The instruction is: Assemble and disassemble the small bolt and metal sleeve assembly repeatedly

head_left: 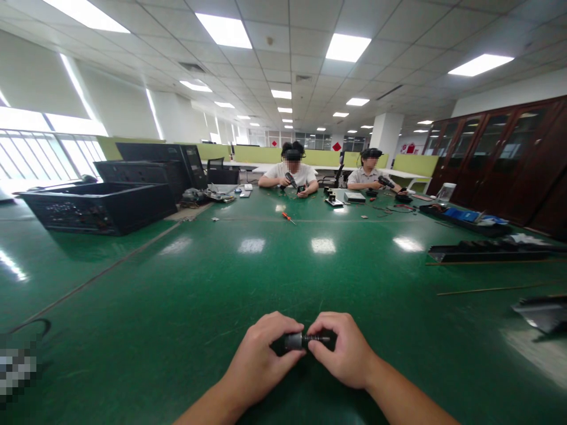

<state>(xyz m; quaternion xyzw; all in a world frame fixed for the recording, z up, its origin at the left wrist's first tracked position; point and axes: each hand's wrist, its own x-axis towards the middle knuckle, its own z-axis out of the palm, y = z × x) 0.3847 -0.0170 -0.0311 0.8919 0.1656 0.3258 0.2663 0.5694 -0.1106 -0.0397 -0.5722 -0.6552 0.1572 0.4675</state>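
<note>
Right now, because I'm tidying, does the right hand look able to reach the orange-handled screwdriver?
Probably not: the right hand is gripping the dark cylindrical part, and the screwdriver lies far across the green table.

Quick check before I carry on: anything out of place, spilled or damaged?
Nothing looks spilled. The orange-handled screwdriver seems slightly out of place: it lies loose on the green table with nothing right beside it. The dark part held between left hand and right hand shows no clear damage.
</note>
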